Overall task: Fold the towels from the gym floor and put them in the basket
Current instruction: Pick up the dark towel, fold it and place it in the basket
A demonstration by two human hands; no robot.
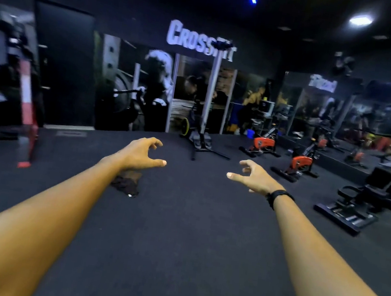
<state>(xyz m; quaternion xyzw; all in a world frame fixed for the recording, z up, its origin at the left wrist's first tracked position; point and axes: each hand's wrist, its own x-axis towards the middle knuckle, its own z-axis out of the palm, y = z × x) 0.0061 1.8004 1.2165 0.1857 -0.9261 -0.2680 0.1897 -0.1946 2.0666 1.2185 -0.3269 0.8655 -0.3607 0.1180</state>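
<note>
Reaching forward over the dark gym floor (190, 223), both arms are extended with nothing in either hand. The left hand (141, 153) has its fingers spread and loosely hooked, thumb pointing right; it holds nothing. The right hand (252, 178) mirrors it, fingers apart and curled, thumb pointing left, also holding nothing. A black wristband (279, 197) sits on the right wrist.

One towel (126, 183) is in view: a dark brownish, crumpled heap lying on the floor just beyond and partly hidden under the left wrist, left of centre in the middle distance. Neither hand touches it. No basket can be seen from this view.

Judged from its slumped, wrinkled shape, the towel is soft and light, with no stiffness to help lifting; it should drape and sag when raised, and is neither fragile nor slippery. A small pale spot at its near edge may be a tag, though it is too small to tell. Corners cannot be made out in the heap, so a sound first hold would be a pinch on an outer edge, followed by shaking it out to find two adjacent corners before folding.

Orange exercise bikes (263, 145) stand far right, a black bench (359, 200) nearer on the right, and a red-and-grey frame (26, 107) at left.
</note>
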